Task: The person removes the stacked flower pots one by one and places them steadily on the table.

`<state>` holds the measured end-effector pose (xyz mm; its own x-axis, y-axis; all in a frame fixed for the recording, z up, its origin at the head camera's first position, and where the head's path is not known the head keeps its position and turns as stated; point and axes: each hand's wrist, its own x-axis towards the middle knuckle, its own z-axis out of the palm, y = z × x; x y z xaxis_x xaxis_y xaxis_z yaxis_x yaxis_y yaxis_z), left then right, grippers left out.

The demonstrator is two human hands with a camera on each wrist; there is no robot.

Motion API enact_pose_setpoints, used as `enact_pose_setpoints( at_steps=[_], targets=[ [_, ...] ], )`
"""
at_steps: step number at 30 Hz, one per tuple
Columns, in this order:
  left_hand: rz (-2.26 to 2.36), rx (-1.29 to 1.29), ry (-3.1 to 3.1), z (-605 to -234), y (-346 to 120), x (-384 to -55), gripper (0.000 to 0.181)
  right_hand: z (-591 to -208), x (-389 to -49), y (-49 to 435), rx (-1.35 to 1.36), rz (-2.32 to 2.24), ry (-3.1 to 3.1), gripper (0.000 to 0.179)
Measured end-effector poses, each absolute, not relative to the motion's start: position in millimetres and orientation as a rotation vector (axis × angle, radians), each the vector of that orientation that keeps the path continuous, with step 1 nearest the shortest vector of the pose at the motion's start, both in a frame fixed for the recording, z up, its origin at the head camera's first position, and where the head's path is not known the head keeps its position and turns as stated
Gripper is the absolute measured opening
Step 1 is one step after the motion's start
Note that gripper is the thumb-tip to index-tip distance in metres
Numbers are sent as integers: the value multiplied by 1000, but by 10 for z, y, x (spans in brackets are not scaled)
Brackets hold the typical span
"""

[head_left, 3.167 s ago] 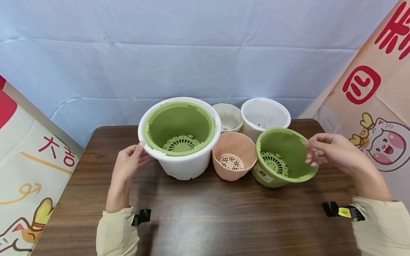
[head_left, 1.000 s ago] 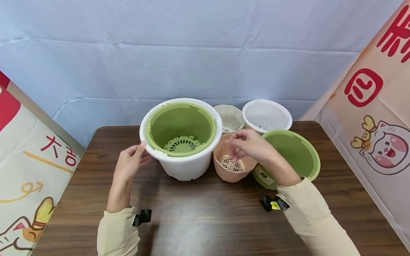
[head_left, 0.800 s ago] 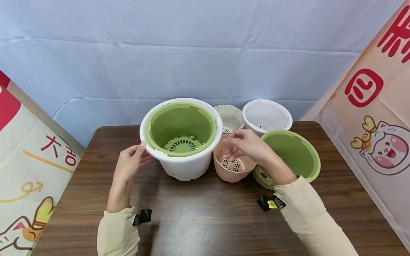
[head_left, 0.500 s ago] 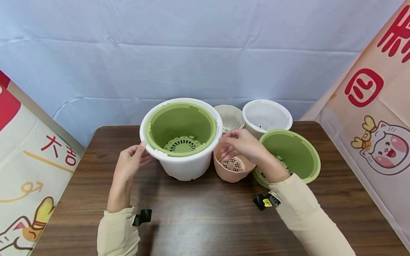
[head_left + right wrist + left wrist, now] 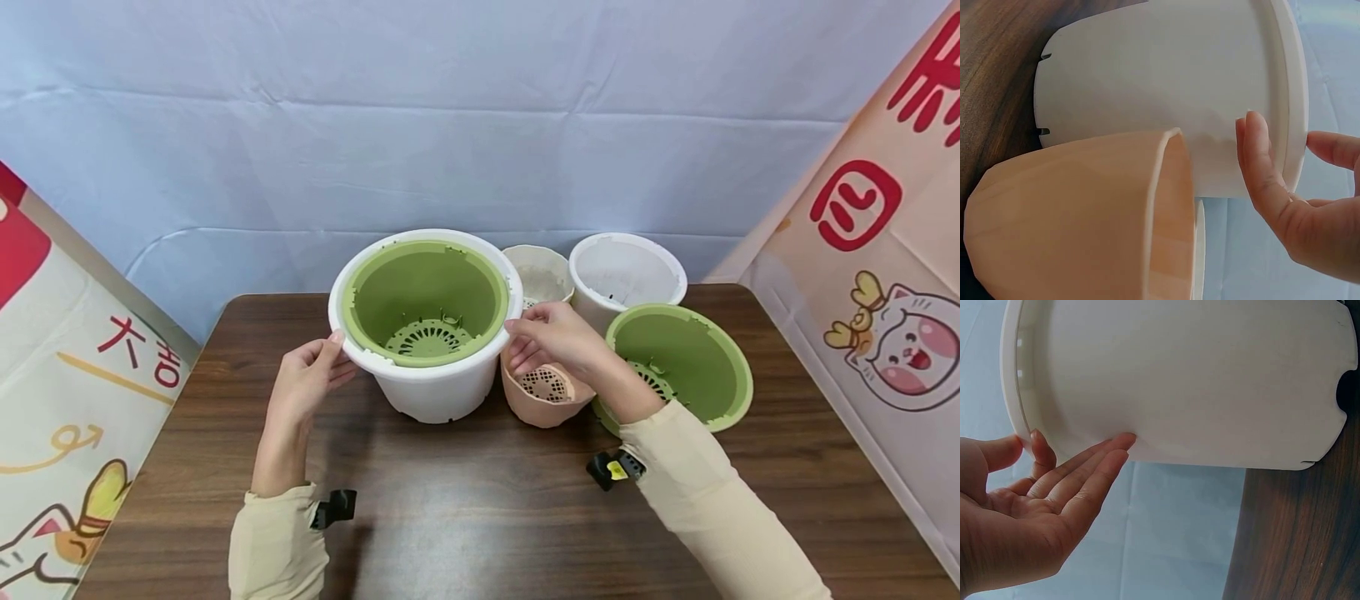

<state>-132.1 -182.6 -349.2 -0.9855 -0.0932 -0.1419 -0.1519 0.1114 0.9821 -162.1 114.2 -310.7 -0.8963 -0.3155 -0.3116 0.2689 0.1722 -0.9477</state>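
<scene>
Since the earlier frame, the right hand [image 5: 553, 337] has travelled left, from the single green pot [image 5: 705, 358] at the right of the frame to the rim of the large white pot [image 5: 435, 396]. That pot stands left of centre on the bench [image 5: 480, 517], with the nested green pot [image 5: 420, 279] inside it. At its left side the left hand [image 5: 306, 379] stays put; I read that grip as a pinch on the rim. On the right, the thumb touches the rim and fingers lie below it, but I cannot tell whether the grip has closed. I judge this a two-sided hold being set: I want both thumbs at matching height, fingers hooked under the lip, before adding force. I'd keep the right knuckles off the peach pot [image 5: 547, 412] just beneath, and the rim level.
</scene>
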Motion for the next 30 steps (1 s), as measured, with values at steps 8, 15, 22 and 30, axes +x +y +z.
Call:
enact_pose_setpoints(
  at_steps=[8, 15, 22, 30],
  targets=[
    [2051, -253, 2311, -3494, -1825, -1323, 46, -3121, -1633, 1145, -51, -1757, 2009, 21],
    [2054, -258, 2314, -3488, -1820, -1321, 46, -3116, -1638, 1146, -46, -1754, 1997, 21],
    [2046, -255, 2323, -3486, -1820, -1321, 45, -3113, -1645, 1150, -35, -1746, 1990, 21],
    [2054, -247, 2314, -3492, -1817, -1323, 45, -3114, -1651, 1159, -36, -1747, 1985, 19]
  ],
)
